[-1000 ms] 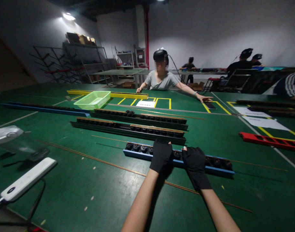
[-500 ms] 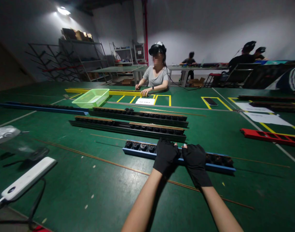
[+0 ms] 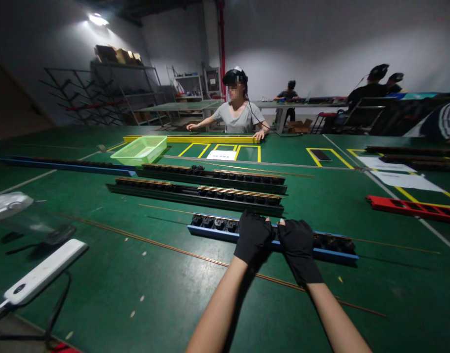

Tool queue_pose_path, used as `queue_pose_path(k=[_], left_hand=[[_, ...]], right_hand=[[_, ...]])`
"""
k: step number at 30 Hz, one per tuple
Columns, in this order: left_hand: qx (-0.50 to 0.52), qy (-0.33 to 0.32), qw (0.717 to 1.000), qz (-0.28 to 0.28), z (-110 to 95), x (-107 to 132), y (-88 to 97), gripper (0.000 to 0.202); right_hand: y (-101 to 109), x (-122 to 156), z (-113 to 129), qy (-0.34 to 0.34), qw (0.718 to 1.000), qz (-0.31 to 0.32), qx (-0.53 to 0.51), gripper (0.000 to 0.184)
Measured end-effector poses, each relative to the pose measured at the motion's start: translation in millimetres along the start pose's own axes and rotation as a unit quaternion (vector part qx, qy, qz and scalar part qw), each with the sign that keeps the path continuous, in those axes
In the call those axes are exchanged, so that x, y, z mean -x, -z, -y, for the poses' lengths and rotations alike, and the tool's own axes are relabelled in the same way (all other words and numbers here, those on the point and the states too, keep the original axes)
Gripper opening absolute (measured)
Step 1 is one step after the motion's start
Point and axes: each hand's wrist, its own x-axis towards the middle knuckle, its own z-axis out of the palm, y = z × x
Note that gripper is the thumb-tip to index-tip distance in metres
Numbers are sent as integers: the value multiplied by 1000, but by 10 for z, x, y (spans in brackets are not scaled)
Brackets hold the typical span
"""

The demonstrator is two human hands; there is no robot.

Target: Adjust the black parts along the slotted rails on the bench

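Both my hands wear black fingerless gloves and lie side by side on a short blue rail (image 3: 213,228) filled with black socket inserts. My left hand (image 3: 252,238) curls over the rail's middle, its fingers bent down on the inserts. Just to its right, my right hand (image 3: 297,245) does the same, with one bare fingertip showing between the two hands. The rail lies flat on the green table (image 3: 136,284). A thin copper rod (image 3: 166,248) runs diagonally along the table under my forearms.
Two long black rails (image 3: 195,193) lie beyond the blue one, then a green basket (image 3: 140,149) and a long blue rail (image 3: 63,164). A red rail (image 3: 409,208) lies at right, a white power strip (image 3: 44,272) at left. A person (image 3: 237,115) opposite holds a yellow rail (image 3: 188,139).
My hands have drawn slightly closer together and stay on the blue rail. The person opposite pulled an arm back from the right and shifted the yellow rail rightward.
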Motion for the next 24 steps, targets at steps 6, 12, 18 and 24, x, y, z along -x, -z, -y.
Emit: queue_pose_path(k=[6,12,18,24], left_hand=[[8,12,1000,-6,-7,-2,15,42],[13,13,1000,-12,-21,-10,34,40],[17,17,1000,-16,-25,-11,36,38],[18,23,999,-19,-27,-11,36,34]], right_hand=[[0,7,2,0,1000,2,3,42],[4,5,-2,-5,1000,9,3,41],[-10,12,-7,-6,1000,18,13,42],[-15,6,-3,-2,1000,17,7,44]])
